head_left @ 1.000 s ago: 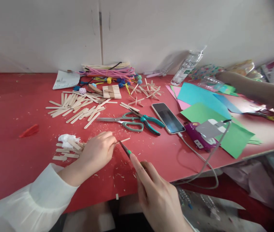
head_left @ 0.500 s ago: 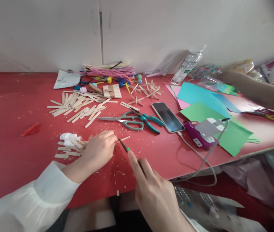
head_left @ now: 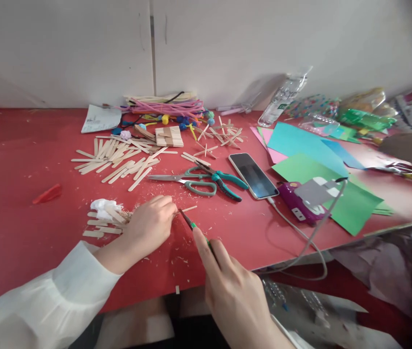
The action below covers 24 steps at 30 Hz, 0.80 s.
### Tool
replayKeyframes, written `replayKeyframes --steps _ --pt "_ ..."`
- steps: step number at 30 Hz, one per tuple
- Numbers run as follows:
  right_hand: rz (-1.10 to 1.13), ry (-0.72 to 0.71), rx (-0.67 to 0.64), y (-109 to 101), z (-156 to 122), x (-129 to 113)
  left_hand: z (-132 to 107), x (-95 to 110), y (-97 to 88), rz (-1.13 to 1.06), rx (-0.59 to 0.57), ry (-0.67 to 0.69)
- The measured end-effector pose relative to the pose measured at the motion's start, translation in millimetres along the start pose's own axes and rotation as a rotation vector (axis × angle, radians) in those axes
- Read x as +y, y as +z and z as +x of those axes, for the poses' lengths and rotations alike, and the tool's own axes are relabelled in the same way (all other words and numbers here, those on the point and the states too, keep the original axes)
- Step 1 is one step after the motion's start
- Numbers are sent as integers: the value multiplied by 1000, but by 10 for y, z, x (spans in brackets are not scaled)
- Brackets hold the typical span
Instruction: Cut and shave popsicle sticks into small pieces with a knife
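My left hand is closed on a thin wooden stick, pressing it low over the red table. Its free end sticks out to the right past my fingertips. In my right hand is a knife with a green and black handle, its narrow dark blade lying against the stick close to my left fingers. Pale wood shavings are scattered around both hands. Beside my left wrist lie short cut craft sticks and a crumpled white wad.
Behind my hands lie grey-handled scissors, teal pliers and a phone with a cable. Loose craft sticks spread at centre left. Coloured paper and a bottle are right, near another person's arm.
The other person's arm has drawn back to the right, uncovering a green package. My hands, the knife and the stick look almost unmoved.
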State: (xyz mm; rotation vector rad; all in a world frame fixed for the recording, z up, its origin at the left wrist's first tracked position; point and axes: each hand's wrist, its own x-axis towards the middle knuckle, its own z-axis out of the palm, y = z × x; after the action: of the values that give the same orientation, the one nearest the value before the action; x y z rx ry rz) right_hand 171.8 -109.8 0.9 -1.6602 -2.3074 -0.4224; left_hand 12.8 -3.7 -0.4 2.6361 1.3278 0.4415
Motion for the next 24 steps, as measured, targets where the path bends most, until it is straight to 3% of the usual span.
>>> replayKeyframes --steps 6,14,19,24 --pt "64 17 -36 10 48 0 24 -12 -25 -60 -4 -26" --pt "748 273 -121 49 42 171 -5 -13 -2 -51 15 -47" --pt "756 308 35 22 8 181 -14 -30 -45 -70 -4 -36" --pt "705 325 -3 98 -66 221 -16 -32 -107 -123 -33 -53"
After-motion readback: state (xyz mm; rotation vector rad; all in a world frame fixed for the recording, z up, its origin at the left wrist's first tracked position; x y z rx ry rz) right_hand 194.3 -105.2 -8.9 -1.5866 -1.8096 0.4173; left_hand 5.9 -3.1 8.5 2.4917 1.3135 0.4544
